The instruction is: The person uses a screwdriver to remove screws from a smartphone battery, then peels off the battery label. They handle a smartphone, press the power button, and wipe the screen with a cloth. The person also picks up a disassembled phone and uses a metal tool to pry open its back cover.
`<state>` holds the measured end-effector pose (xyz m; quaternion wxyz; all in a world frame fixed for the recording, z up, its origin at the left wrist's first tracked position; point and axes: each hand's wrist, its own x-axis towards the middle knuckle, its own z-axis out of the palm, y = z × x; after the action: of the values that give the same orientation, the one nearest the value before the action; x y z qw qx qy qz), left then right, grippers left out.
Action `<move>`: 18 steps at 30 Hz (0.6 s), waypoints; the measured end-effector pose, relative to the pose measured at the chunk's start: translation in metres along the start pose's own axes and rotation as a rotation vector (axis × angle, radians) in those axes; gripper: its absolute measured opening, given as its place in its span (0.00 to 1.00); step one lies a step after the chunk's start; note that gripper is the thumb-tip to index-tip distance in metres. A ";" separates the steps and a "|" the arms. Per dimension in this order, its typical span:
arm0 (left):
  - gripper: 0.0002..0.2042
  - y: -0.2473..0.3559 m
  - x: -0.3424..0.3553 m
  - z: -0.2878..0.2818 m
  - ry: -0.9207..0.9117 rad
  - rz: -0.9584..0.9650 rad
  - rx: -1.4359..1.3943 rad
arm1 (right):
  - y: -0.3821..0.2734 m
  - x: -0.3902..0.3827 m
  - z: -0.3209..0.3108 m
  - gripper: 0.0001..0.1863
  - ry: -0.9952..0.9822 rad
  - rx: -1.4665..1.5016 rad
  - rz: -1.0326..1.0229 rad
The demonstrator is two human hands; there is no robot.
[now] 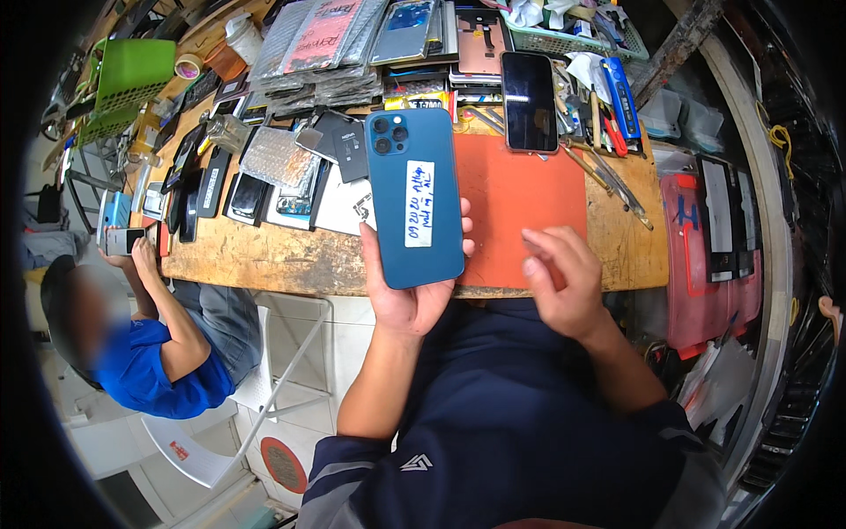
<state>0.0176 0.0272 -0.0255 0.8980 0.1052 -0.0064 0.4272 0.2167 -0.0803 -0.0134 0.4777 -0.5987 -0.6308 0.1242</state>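
A blue smartphone [443,207] rests back side up in my left hand [407,300], whose fingers wrap round its right edge. Three round camera lenses fill its upper left corner, and a white handwritten label [420,204] sticks to its back. To the right, my right hand [567,278] is raised over the front edge of an orange work mat [520,203]. Its fingers are bent and apart, with nothing in them. Beyond the mat lies a black-screened phone [530,101], face up.
Bubble-wrapped parts [322,44] are piled at the back of the wooden bench [282,269]. Loose phones and a battery [351,150] lie on the left. Tweezers [621,194] and a blue tool [621,93] lie on the right. A person in blue [159,366] sits at left, holding a phone.
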 end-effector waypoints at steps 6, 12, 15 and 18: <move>0.35 -0.025 -0.012 -0.002 0.046 0.036 0.250 | -0.057 0.039 0.018 0.45 -0.216 -0.286 -0.322; 0.41 -0.027 -0.007 -0.001 0.173 0.137 0.115 | -0.059 -0.024 0.052 0.38 -0.366 -0.111 -0.499; 0.42 -0.025 -0.007 0.010 0.187 0.256 0.515 | -0.046 -0.036 0.036 0.23 -0.178 0.094 -0.567; 0.52 -0.026 -0.006 0.001 0.188 0.596 1.057 | -0.050 -0.003 0.024 0.20 0.078 0.265 -0.161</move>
<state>0.0343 0.0062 -0.0296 0.5628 0.4918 0.2565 0.6128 0.1658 -0.0858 0.0094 0.5853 -0.4822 -0.6358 0.1443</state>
